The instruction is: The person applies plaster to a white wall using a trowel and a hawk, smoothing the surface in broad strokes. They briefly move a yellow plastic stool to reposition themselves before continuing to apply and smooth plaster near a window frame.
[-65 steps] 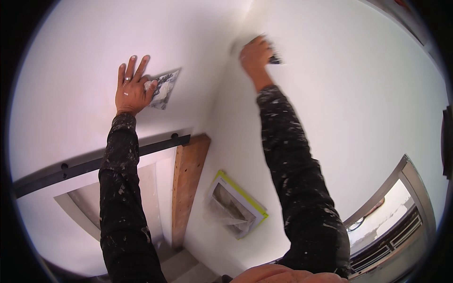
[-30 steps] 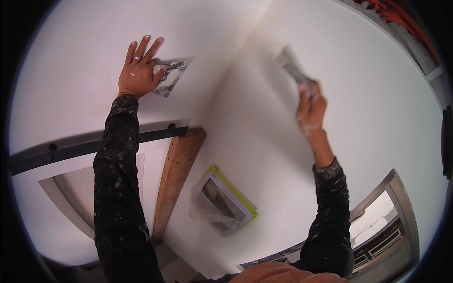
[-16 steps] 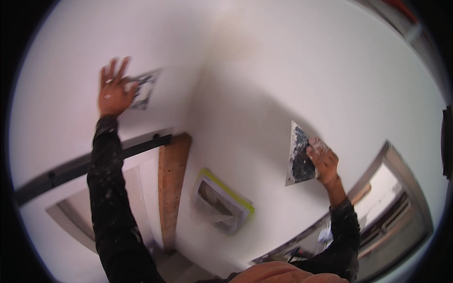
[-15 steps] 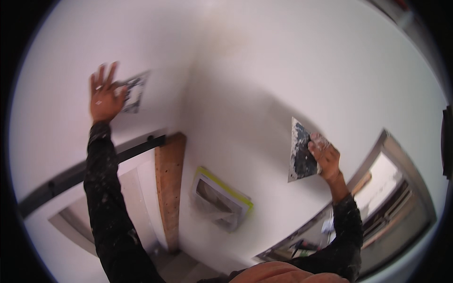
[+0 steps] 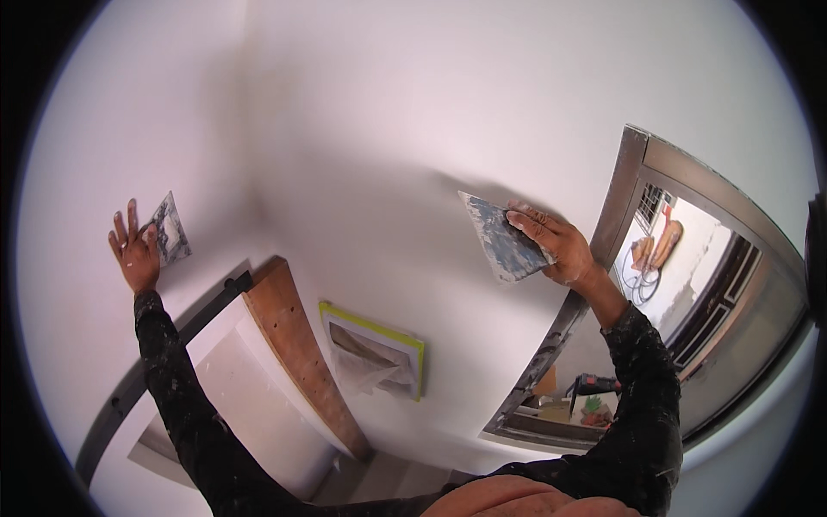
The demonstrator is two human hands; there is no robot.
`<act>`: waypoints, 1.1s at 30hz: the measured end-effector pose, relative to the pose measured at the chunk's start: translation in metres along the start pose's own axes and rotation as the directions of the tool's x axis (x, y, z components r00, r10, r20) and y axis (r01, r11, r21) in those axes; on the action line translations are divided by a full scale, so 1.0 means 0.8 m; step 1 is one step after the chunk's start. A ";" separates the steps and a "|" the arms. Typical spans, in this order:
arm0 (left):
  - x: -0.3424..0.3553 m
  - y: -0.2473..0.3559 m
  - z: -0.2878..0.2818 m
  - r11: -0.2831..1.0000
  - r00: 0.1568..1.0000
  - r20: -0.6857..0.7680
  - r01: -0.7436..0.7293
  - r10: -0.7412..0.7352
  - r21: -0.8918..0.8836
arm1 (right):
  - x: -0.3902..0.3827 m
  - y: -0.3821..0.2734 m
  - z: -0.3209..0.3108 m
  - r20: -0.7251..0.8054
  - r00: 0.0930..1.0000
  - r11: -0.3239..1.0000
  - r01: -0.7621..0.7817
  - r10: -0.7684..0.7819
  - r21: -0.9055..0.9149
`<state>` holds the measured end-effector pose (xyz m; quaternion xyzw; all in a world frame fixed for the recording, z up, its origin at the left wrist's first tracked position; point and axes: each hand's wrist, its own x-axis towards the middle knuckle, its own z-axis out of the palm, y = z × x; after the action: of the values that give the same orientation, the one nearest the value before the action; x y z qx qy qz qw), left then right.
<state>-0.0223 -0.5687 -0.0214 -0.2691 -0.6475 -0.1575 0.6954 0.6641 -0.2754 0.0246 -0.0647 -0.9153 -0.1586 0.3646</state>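
Observation:
My left hand (image 5: 135,258) is raised near the left wall, thumb closed on a smeared putty knife (image 5: 175,231) while the other fingers stretch upward. The knife's wide blade points right, close to the wall. On the right, my right hand (image 5: 564,250) grips a wider putty knife (image 5: 498,237), its bluish blade streaked with white filler. That blade slants up to the left, by the right-hand wall and its shadow; whether it touches cannot be made out. Part of each handle is hidden by the fingers.
A window frame (image 5: 680,164) stands beside my right forearm, with a power tool (image 5: 596,385) low in its opening. Lower down are a taped, plastic-covered recess (image 5: 379,323), a wooden door jamb (image 5: 301,358) and a dark rail (image 5: 177,340). Both white walls meet in a corner.
The view has swung right, so the corner and door jamb sit further left and more of the window shows. My right hand's blade is tilted more to the left; both knives are still held.

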 end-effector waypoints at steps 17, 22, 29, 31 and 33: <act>-0.236 0.111 -0.082 0.711 0.860 0.428 0.485 -0.280 -0.509 | 0.008 0.007 -0.010 0.090 0.996 0.998 -0.023 0.017 0.062; -0.488 0.349 -0.348 0.506 0.752 0.658 0.574 -0.016 -0.644 | 0.003 0.006 -0.012 0.081 0.997 0.993 -0.021 0.012 0.113; -0.461 0.531 -0.619 -0.183 0.063 0.993 0.982 0.105 -0.043 | 0.002 0.009 -0.012 0.056 0.997 0.995 0.040 -0.045 0.090; -0.438 0.512 -0.623 -0.430 -0.014 0.988 0.899 0.152 0.079 | -0.001 0.011 -0.010 0.052 0.998 0.993 0.023 -0.029 0.116; -0.419 0.480 -0.622 -0.640 -0.055 0.981 0.751 0.187 0.164 | -0.003 0.006 -0.016 0.036 0.998 0.991 0.038 -0.043 0.129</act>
<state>0.5640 -0.5903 -0.4257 -0.1610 -0.4630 -0.7972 -0.3523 0.6748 -0.2751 0.0329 -0.0258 -0.9316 -0.1054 0.3469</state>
